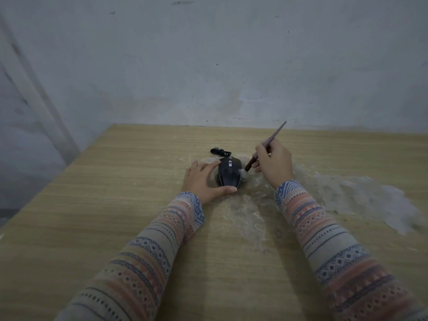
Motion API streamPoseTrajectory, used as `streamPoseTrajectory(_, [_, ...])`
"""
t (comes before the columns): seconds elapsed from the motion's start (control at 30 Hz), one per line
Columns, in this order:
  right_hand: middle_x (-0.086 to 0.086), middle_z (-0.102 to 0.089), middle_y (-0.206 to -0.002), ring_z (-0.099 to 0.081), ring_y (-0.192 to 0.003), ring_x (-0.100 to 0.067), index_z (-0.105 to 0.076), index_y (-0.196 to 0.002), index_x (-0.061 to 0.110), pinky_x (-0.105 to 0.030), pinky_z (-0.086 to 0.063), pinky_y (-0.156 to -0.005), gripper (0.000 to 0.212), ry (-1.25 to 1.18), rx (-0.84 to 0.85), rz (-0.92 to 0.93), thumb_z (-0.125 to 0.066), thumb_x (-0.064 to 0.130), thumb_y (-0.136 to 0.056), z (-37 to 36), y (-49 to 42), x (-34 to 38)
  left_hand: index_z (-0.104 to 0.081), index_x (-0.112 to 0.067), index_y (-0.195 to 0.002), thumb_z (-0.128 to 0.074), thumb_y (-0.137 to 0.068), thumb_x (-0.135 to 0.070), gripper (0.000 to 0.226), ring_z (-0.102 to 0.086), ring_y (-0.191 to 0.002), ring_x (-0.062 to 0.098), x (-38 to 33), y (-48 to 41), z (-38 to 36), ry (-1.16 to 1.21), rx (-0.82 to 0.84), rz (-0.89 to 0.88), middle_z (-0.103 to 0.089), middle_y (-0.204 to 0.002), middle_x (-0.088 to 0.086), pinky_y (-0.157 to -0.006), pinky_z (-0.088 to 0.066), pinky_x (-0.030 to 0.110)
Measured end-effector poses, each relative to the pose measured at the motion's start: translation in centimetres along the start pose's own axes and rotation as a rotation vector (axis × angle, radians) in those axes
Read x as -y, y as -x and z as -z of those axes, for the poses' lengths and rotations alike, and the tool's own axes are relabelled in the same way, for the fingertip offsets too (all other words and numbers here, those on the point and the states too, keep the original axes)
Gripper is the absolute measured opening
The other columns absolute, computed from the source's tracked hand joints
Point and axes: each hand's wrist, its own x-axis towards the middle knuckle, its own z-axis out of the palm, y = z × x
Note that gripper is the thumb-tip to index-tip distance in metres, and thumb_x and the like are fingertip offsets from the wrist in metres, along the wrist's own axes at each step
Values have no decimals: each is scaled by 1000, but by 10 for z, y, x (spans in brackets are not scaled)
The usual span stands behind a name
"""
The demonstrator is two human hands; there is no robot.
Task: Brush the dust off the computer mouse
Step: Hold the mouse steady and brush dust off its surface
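Left hand (pixel 205 179) open, fingers spread, bracing left side of black computer mouse (pixel 228 173). Right hand (pixel 273 164) closed around brush (pixel 266 147), pale bristles touching mouse's right edge. Mouse sits mid-desk (pixel 115 193), coiled cable (pixel 220 152) just behind. Dust film (pixel 347 193) spread across desk to right. Patterned sleeves (pixel 162 239).

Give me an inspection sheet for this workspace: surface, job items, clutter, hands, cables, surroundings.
Surface: light wood-grain table, pale dust smeared across its right half.
Job's things: black computer mouse; thin purple-handled brush, bristles at the mouse's right side.
Clutter: nothing seen.
Grippers: left hand steadies the mouse, index finger and thumb touching it; right hand grips the brush.
Cables: black mouse cord bundled just behind the mouse.
Surroundings: scuffed grey wall behind the table.
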Motion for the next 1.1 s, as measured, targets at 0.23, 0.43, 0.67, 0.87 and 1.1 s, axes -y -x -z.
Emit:
streamPoseTrajectory(0.23, [-8,-70,-78,-70,-62,-19,-59,-93,15,-43,-61,-63,14,133,32,91,-49,24,-97,3,14,8,-26,-38,-146,-75,-58,-68,105,1,-148,27,2,-2,0,-41,18,-11,-26,-156,0,-118,0,46])
streamPoseTrajectory(0.43, [-3,-69,-72,-69,-52,-15,-59,-90,19,-46,-61,-59,8,65,197,89,-54,21,-95,2,26,10,-25,-36,-147,-77,-55,-66,110,0,-147,28,-1,-2,2,-72,26,-10,-26,-156,1,-119,-1,47])
streamPoseTrajectory(0.67, [-4,-70,-76,-71,-61,-19,-61,-93,19,-46,-61,-63,12,140,213,155,-53,28,-95,2,34,13,-25,-35,-148,-78,-55,-64,111,-1,-147,28,-1,-1,3,-65,30,-18,-26,-156,0,-119,-3,47])
streamPoseTrajectory(0.87, [-6,-69,-73,-70,-61,-20,-61,-92,18,-45,-61,-62,13,130,137,143,-52,27,-96,2,33,13,-25,-35,-148,-75,-56,-68,109,0,-147,28,0,-1,3,-62,36,-15,-25,-156,1,-119,-2,47])
streamPoseTrajectory(1.1, [-6,-68,-87,-67,-79,-23,-61,-98,17,-43,-58,-76,14,194,-20,167,-51,27,-98,1,17,15,-28,-35,-147,-72,-61,-69,103,0,-148,26,0,1,2,-35,11,-23,-26,-156,1,-119,-3,45])
